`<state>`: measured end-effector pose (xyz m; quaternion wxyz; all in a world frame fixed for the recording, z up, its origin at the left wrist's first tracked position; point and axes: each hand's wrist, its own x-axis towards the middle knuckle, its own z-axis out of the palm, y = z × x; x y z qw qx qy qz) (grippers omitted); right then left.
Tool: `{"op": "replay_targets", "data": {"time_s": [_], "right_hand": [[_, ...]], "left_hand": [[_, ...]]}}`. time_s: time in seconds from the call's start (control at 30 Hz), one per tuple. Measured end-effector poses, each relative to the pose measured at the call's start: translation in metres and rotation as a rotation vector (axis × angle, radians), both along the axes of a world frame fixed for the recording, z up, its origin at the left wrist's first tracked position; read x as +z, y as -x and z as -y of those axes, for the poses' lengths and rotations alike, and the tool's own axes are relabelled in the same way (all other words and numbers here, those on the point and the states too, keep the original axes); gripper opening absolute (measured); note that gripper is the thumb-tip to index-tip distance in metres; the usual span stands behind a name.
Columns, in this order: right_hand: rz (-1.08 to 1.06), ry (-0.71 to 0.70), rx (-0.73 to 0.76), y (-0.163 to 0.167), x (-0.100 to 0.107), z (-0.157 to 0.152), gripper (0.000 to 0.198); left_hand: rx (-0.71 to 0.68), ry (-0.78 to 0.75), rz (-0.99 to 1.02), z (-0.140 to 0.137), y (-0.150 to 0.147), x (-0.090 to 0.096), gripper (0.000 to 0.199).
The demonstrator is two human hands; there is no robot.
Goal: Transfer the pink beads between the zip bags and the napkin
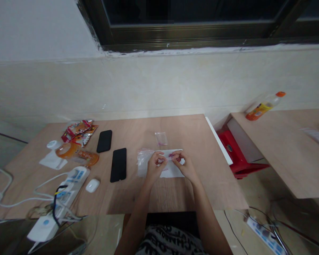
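Observation:
My left hand (156,165) and my right hand (183,164) are close together over a white sheet of paper (172,173), fingers curled into pinches. At the fingertips of my right hand shows a small purple-pink thing (171,156), too small to name. What my left fingers pinch is mostly hidden; a bit of reddish-purple shows among them. Under and beside my left hand lies a clear plastic bag (143,163). Just beyond the paper rests a small clear zip bag (161,138) with a few purple bits near its lower edge.
To the left lie two black phones (118,165), a white earbud case (93,185), an orange drink bottle (79,154), snack packets (79,131) and a power strip (66,198) with cables. Right of the table are a red stool (234,152) and another table with a bottle (263,108).

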<state>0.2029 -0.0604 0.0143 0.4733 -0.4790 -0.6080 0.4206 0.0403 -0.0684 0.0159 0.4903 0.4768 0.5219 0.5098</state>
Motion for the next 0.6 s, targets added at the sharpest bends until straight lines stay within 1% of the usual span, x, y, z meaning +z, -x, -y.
{"op": "replay_targets", "data": {"time_s": [0.13,0.2,0.3,0.43,0.53,0.6], "right_hand": [[-0.017,0.002,0.043,0.001,0.005,0.002,0.032],[-0.017,-0.005,0.046,0.002,0.006,0.003,0.030],[-0.032,-0.034,0.008,0.004,0.008,0.004,0.024],[-0.051,-0.040,-0.037,0.003,0.009,0.004,0.026],[-0.042,-0.021,-0.058,-0.002,0.009,0.002,0.028],[-0.047,-0.028,-0.040,-0.004,0.009,0.001,0.028]], "left_hand": [[0.035,-0.016,-0.030,0.001,-0.001,0.001,0.030],[0.036,-0.019,-0.029,0.001,-0.002,0.003,0.032],[0.029,-0.018,-0.012,0.002,-0.004,0.006,0.036],[0.005,0.024,0.039,0.004,0.000,0.010,0.043],[0.024,0.007,0.055,0.004,0.006,0.011,0.040],[0.040,-0.018,0.044,0.004,0.009,0.012,0.037]]}}
